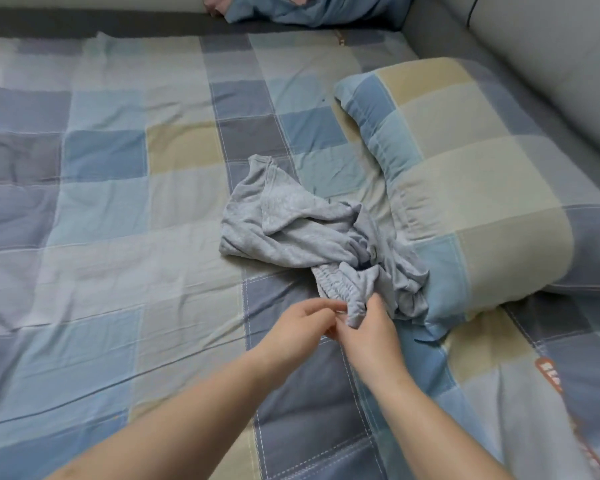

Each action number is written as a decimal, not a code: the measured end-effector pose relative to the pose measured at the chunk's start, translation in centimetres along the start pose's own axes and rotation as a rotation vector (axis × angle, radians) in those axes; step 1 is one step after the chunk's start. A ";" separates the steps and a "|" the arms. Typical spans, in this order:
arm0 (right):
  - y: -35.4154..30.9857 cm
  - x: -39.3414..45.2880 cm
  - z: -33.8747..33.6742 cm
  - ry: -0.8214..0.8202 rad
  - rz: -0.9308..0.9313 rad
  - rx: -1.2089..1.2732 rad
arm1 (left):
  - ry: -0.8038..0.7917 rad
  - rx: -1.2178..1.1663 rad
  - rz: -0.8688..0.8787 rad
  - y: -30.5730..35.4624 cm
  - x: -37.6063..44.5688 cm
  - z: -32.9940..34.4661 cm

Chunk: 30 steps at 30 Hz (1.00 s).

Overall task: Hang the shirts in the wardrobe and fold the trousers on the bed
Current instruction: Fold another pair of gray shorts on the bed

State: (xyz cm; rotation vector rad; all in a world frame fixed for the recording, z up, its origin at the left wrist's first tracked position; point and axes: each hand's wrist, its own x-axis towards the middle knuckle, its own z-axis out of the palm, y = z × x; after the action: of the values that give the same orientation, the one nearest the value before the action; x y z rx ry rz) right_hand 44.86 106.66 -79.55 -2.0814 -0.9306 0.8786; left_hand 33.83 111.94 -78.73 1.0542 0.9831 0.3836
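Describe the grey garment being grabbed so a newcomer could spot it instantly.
On the checked bedspread, look just left of the matching checked pillow: a crumpled heap of plain light grey trousers lies against it. Both hands, left hand and right hand, pinch its gathered elastic waistband at the near edge. It is the only unpatterned grey fabric there.

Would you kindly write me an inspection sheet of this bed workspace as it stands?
Surface: checked bedspread, wrinkled.
Job's things: crumpled grey trousers, unfolded, partly against the pillow.
Clutter: blue garment bunched at the far edge.
Hands: left hand and right hand both pinch the trousers' elastic waistband.
Cables: nothing seen.
Surroundings: grey padded headboard at right.
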 end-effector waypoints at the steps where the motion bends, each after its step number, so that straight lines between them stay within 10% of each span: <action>1: -0.7 -1.2 -1.0 0.009 -0.026 -0.015 | -0.011 0.026 0.022 0.8 -1.4 0.5; 16: -21.1 -19.5 -17.5 -0.157 -0.225 0.142 | 0.237 0.732 0.170 14.6 -18.3 2.2; 30: -38.9 -28.1 -26.0 -0.098 -0.236 0.773 | 0.574 0.874 0.311 27.9 -31.6 -6.5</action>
State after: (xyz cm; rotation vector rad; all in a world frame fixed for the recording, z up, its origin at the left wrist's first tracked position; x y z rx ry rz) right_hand 37.50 95.91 -26.53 -1.2549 -0.7071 1.0134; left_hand 16.31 107.22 -40.16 1.9671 1.5671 0.5436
